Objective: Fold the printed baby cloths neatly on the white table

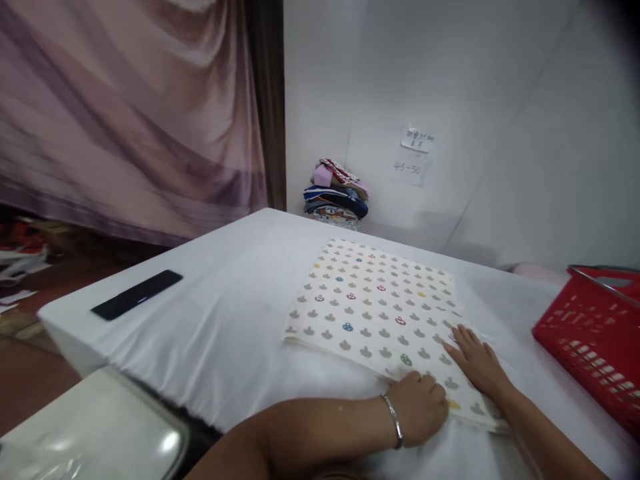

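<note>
A folded cream cloth lies on the white-covered table, printed with grey mushroom-like shapes and a few red, blue, green and yellow ones. At its near edge is my left hand, with a silver bracelet on the wrist. The fingers of that hand are curled closed over the edge; their tips are hidden. My right hand rests open and flat on the cloth's right side, fingers stretched forward. Both hands touch the cloth.
A black flat phone-like slab lies at the table's left. The red plastic basket stands at right. Beyond the far edge is a pile of folded fabrics. A pink curtain hangs at left; a white stool-like surface is lower left.
</note>
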`<state>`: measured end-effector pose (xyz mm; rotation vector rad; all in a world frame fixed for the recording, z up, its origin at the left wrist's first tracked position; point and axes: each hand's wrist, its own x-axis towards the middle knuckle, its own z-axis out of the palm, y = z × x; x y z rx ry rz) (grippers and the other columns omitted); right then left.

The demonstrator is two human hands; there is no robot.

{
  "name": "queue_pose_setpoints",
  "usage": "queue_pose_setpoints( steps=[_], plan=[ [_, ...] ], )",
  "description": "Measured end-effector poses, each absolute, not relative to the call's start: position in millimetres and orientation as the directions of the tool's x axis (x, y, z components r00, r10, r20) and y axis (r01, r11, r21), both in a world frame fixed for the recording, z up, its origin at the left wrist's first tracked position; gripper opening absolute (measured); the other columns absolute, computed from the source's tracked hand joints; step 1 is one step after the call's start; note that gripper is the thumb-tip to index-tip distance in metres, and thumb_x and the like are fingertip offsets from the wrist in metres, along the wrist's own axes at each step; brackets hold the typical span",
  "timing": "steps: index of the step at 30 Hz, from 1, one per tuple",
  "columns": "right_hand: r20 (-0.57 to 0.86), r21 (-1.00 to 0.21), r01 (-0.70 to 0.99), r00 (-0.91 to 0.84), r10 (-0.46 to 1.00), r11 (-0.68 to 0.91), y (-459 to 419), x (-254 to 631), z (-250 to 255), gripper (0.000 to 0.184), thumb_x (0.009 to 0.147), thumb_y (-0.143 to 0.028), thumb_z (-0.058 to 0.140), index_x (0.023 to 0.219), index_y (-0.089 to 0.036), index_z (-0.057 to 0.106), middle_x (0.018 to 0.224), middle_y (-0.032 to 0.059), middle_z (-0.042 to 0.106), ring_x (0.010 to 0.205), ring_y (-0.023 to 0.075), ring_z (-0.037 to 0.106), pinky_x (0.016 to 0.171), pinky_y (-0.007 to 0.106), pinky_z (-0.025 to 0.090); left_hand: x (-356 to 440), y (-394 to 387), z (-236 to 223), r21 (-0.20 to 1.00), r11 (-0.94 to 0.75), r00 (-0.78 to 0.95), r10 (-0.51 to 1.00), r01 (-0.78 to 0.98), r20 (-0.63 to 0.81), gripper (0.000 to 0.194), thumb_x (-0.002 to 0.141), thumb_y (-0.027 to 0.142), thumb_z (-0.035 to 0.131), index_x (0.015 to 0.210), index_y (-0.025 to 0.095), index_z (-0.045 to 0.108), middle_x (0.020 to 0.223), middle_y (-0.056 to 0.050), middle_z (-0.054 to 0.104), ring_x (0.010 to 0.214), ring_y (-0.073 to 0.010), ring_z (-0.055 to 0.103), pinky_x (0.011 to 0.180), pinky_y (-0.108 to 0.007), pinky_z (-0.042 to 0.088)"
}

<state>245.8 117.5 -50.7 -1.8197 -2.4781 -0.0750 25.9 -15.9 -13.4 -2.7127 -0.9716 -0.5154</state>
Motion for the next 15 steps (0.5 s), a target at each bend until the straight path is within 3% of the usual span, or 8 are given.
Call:
queue_pose_setpoints(
  steps=[5,10,15],
  plan=[
    [0.179,-0.019,0.867,-0.487,0.855,0.497,88.3,212.6,-39.5,0.052,0.089,-0.04,0.023,0.137,-0.022,0.029,0.142,0.0074,0.026,0.132,0.0243,0.015,0.101,0.052,0.023,24.2,-17.5,-15.0,-0.051,-0.728,0.665,0.593,0.684,0.454,0.015,0.087,0.02,0.039,0.083,0.014,0.052,0.077,-0.005,0.054,0.074,-0.0172,0.05,0.057,-0.029,0.034],
    [0.074,-0.072,0.846,-0.523,0.849,0.528,68.5,191.8,-40.5,0.05,0.088,-0.041,0.023,0.132,-0.022,0.038,0.14,0.0071,0.029,0.13,0.0257,0.021,0.099,0.053,0.026,23.0,-16.2,-18.1,-0.033,-0.71,0.635,0.608,0.704,0.476,0.014,0.085,0.021,0.042,0.081,0.015,0.054,0.071,-0.004,0.057,0.071,-0.0177,0.053,0.057,-0.03,0.036],
    [0.187,-0.254,0.77,-0.555,0.81,0.586,54.9,177.8,-24.9,0.046,0.088,-0.041,0.027,0.127,-0.025,0.046,0.136,0.0044,0.038,0.129,0.0261,0.024,0.101,0.052,0.027,16.3,-16.6,-17.6,-0.044,-0.74,0.675,0.587,0.672,0.447,0.014,0.085,0.024,0.043,0.083,0.016,0.054,0.084,-0.004,0.058,0.081,-0.0168,0.051,0.064,-0.031,0.037]
  ],
)
